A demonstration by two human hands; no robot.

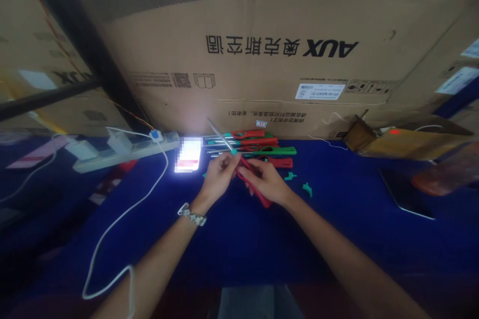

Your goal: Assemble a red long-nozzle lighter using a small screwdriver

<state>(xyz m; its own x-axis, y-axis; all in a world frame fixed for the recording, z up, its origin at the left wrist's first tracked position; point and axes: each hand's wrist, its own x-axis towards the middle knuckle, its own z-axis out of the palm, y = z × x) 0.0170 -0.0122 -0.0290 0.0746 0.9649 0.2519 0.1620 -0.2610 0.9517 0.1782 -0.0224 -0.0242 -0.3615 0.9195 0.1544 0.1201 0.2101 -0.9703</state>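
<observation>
Red long-necked lighter [245, 162] is sitting between both hands above the blue tablecloth [232, 249], metal rod [219, 130] pointing up and left. Left hand [219, 172] is gripping it near the green collar [234, 151]; right hand [267, 179] is wrapping around the handle [266, 202]. Handling of this one is looking under way, not finished, since both hands are gripping it. Just beyond the hands, red and green lighters [280, 150] are lying in a bunched row, rods to the left; cannot tell which are done and which are waiting. Two small green plastic pieces [290, 176] are lying loose beside the right hand, apart from any lighter, so probably unfitted. Lit phone [189, 153] is glowing left of the row, power strip [140, 151] is lying farther left, AUX carton [262, 15] is standing behind.
</observation>
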